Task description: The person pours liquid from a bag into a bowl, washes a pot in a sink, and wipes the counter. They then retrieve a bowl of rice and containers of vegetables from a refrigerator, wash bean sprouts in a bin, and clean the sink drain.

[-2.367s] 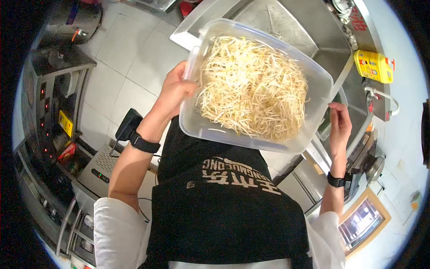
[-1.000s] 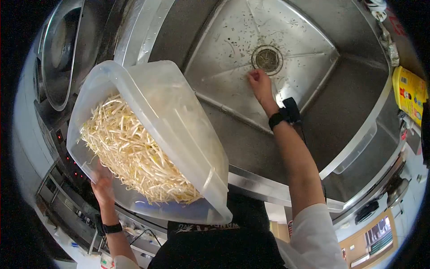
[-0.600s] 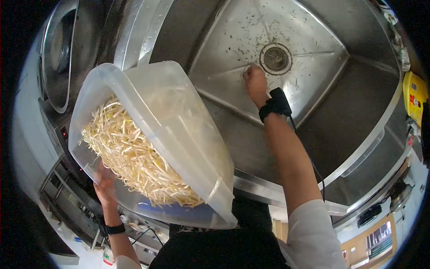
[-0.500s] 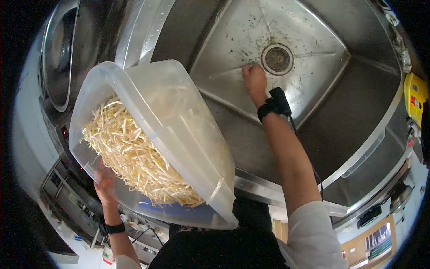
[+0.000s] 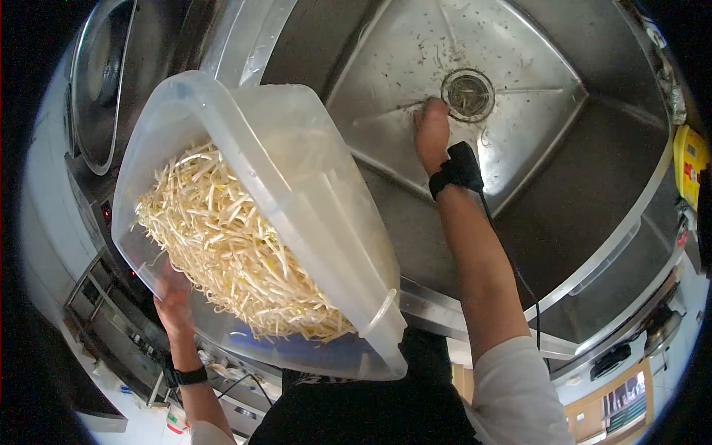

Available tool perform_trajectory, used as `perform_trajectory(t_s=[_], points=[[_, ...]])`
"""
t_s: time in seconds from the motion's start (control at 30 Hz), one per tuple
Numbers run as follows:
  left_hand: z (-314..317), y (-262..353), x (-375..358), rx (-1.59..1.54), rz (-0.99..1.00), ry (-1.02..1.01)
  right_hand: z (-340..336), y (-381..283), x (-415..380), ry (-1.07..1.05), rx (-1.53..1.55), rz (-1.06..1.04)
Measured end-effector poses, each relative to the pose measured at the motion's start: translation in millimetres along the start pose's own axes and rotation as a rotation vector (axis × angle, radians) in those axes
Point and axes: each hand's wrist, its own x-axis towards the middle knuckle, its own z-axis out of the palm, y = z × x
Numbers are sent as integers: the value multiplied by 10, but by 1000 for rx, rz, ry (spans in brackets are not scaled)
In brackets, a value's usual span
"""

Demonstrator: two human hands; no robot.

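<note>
A large translucent plastic tub (image 5: 334, 200) leans on its side at the left, its open side toward the lower left. Pale bean sprouts (image 5: 230, 245) fill its lower part. My left hand (image 5: 174, 300) grips the tub's outer edge at the lower left, seen partly through the plastic. Inside the metal sink (image 5: 519, 148), my right hand (image 5: 432, 133) is closed near the drain (image 5: 468, 96); what its fingers hold, if anything, is hidden. Dark debris bits lie around the drain. Both wrists wear black bands.
The sink's metal rim (image 5: 615, 256) curves along the right and front. A yellow package (image 5: 690, 165) is at the far right. A round metal vessel (image 5: 100, 81) stands at the upper left. A black cable hangs from my right wrist across the rim.
My right hand has shifted slightly up and to the right, staying near the drain. The tub has tilted a little, and the sprouts have slid slightly right. My left hand still grips it.
</note>
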Motion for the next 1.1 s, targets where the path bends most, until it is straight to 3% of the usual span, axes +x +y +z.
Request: perform_trajectory(t_s=[0.03, 0.1, 0.13, 0.2, 0.33, 0.47, 0.53, 0.57, 0.63, 0.8, 0.87, 0.93, 1.03, 1.07, 1.1], points=[[8, 0, -3, -64, -9, 20, -31, -42, 6, -1, 1, 1], [39, 9, -3, -128, -19, 39, -120, -122, 8, -197, 166, 268], [80, 42, -2, -98, -20, 43, -147, -103, -31, -196, 166, 268], [137, 70, -15, -73, -23, 48, -244, -29, -95, -46, 204, 45], [117, 40, -11, -27, 5, 50, -392, -37, 43, -312, 9, -32], [-81, -75, -1, -84, 41, -32, -185, 112, 182, -357, -186, -90], [-117, -62, 7, -22, 46, -52, -166, 163, 251, -291, 114, -19], [-121, -62, -5, 37, 47, -68, -171, 172, 225, -291, 111, -18], [-228, -140, 11, 17, 41, -55, -205, 192, 96, -512, 402, -89], [-86, -61, 37, 108, -25, -59, -358, 326, -229, -417, 506, 207], [-121, -98, 67, 5, -21, -13, -355, 660, -236, 82, 381, 129], [-196, -124, 73, -94, -19, 44, -594, 932, -160, 156, 726, 438], [-185, -103, 66, -187, -19, 106, -945, 1093, -60, 111, 730, 427], [-82, -45, 50, -81, -23, 52, -1073, 1010, -18, 110, 729, 428], [7, 5, 29, 25, -29, -2, -1214, 917, 24, -170, 655, 488]])
